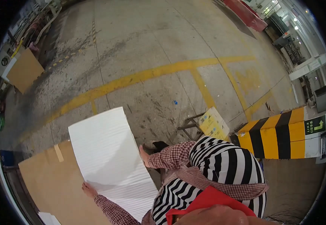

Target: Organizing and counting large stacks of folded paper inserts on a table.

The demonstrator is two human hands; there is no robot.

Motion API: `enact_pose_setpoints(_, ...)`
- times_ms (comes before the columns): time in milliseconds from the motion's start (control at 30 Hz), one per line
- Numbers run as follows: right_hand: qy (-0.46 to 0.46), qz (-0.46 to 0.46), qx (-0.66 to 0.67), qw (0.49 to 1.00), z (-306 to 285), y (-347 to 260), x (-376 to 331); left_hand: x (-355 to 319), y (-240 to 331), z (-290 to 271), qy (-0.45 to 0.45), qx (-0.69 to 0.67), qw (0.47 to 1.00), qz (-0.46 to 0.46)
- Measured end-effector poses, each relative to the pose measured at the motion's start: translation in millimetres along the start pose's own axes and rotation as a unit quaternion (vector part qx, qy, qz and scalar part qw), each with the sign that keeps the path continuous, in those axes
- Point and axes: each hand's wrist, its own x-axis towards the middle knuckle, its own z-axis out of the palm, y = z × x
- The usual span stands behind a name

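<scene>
A large white sheet with fine ripples across it, or a stack of such sheets, lies in front of me on a brown cardboard surface. Its right side shows a thin layered edge. My left hand rests at the sheet's left edge, fingers stretched toward the cardboard. Along the opposite edge, my right hand stands with straight fingers against the side. Both forearms wear checked sleeves. A shadow falls over the middle of the white sheet.
A stool with a yellow-and-white top stands beyond my right arm. Farther right is a black-and-yellow striped barrier. A brown board leans at the far left. Yellow lines cross the concrete floor. A tan strip lies on the cardboard.
</scene>
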Motion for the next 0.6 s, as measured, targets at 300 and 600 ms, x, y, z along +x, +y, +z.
enact_pose_setpoints(300, -0.043, 0.027, -0.008, 0.999, 0.5, -65.1, 21.4, 49.6, 35.5, 14.6, -0.002, -0.005, 1.000, -0.003)
enact_pose_setpoints(600, -0.066, -0.015, -0.012, 0.998, 2.2, -77.5, 39.5, 59.5, 43.9, 28.2, 0.013, 0.033, 0.999, 0.018)
